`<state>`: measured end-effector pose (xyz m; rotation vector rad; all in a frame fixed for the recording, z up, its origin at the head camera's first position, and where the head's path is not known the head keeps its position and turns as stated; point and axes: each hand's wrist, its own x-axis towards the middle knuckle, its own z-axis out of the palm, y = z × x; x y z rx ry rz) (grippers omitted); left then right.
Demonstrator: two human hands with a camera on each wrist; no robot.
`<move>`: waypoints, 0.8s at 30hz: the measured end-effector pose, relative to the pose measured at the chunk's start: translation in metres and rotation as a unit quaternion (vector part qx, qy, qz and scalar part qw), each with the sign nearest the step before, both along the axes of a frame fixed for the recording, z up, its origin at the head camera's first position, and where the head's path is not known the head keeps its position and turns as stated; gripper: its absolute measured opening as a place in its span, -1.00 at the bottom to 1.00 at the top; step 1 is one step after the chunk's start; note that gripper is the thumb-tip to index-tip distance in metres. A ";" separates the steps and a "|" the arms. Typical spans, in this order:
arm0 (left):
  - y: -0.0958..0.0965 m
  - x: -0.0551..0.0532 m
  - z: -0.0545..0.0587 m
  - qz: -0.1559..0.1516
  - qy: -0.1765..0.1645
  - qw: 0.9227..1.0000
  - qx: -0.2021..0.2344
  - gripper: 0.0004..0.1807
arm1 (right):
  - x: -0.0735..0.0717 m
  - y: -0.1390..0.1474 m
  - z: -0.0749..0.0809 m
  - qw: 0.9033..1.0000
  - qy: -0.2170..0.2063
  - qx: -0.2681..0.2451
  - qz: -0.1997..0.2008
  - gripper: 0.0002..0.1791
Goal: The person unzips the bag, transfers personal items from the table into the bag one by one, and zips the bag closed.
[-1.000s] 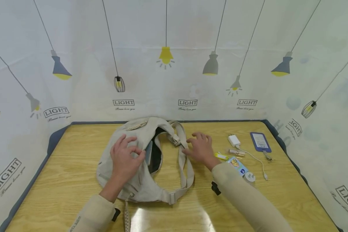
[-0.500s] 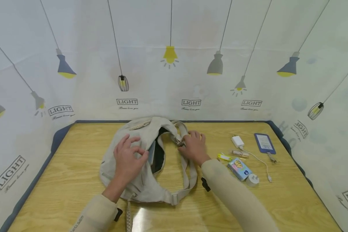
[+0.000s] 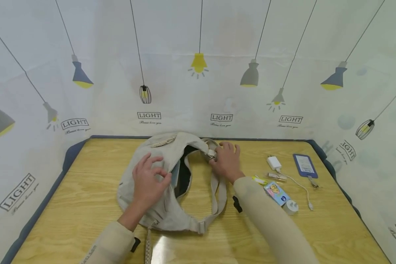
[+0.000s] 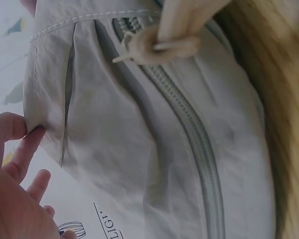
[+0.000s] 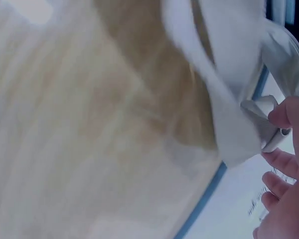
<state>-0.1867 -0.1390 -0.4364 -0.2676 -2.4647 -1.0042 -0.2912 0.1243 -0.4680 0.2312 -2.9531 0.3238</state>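
A pale beige cloth bag (image 3: 176,220) lies on the table with its dark opening (image 3: 185,178) facing right. Tucked inside that opening, a flat blue-grey thing (image 3: 175,175) shows only in part. My left hand (image 3: 148,183) pinches the fabric at the opening's edge between thumb and forefinger, its other fingers spread. In the left wrist view, a zipper (image 4: 189,124) with a knotted cord pull (image 4: 154,47) runs along the bag. At the bag's upper right, my right hand (image 3: 227,163) pinches the strap (image 5: 229,99) beside its buckle (image 3: 212,154).
Right of the bag lie a white charger (image 3: 274,162) with its cable, a blue card holder (image 3: 305,166), a clear tube (image 3: 277,177), a yellow tag (image 3: 259,180), a small cartoon-printed packet (image 3: 277,193) and a round white plug (image 3: 290,207). A printed backdrop (image 3: 171,124) stands behind the table.
My right hand has come left onto the strap by the buckle and now pinches it, lifted slightly. The left hand keeps its pinch on the opening's edge. The head view has shifted a little.
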 end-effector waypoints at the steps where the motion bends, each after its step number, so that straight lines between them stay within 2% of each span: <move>1: -0.001 0.000 0.000 -0.001 0.003 1.000 0.000 -0.79 | 0.000 0.004 0.004 1.000 0.006 -0.001 -0.001 -0.64; 4: -0.005 -0.001 0.000 -0.003 0.012 1.000 -0.003 -0.80 | -0.002 0.018 0.014 1.000 0.030 0.002 -0.004 -0.62; 9: -0.013 -0.004 0.001 0.001 0.011 1.000 -0.016 -0.80 | -0.001 0.041 0.025 0.997 0.069 0.007 -0.011 -0.69; 17: -0.014 -0.022 0.010 -0.002 0.003 0.997 -0.071 -0.80 | 0.000 0.059 0.040 0.992 0.123 0.004 -0.026 -0.74; 20: -0.011 -0.029 0.013 -0.008 0.002 0.996 -0.084 -0.79 | -0.001 0.061 0.043 0.991 0.124 0.006 -0.045 -0.76; 24: -0.006 -0.029 0.014 -0.013 -0.013 0.995 -0.095 -0.79 | 0.002 0.062 0.040 0.996 0.081 0.012 -0.047 -0.76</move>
